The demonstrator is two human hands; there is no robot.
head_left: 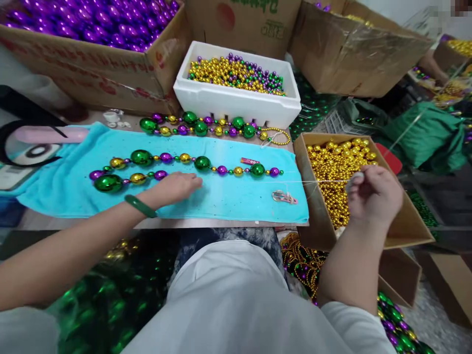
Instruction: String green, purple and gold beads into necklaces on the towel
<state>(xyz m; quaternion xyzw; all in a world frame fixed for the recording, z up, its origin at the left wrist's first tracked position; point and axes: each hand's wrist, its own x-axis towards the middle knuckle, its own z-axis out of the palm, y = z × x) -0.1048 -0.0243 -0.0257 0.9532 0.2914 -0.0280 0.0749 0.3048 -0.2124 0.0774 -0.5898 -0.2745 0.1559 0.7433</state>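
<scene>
A strand of green, gold and purple beads (202, 163) lies looped on a turquoise towel (228, 201). Its lower row runs in under my left hand (180, 188), whose fingers are curled closed over that end; the beads beneath are hidden. A green bangle (140, 206) circles the left wrist. My right hand (376, 196) is raised above a box of gold beads, fingers pinched on a white thread (324, 181). That thread stretches leftward, nearly level, over the towel. Small scissors or snips with pinkish handles (284, 197) lie below it, and a small red wrapper (250, 161) above.
Behind the towel lies a second bead strand (201, 129), before a white foam box (236, 101) of mixed beads. A carton (110, 73) of purple beads stands back left. At right is the gold-bead carton (317, 236). Another person's arm (433, 69) shows far right.
</scene>
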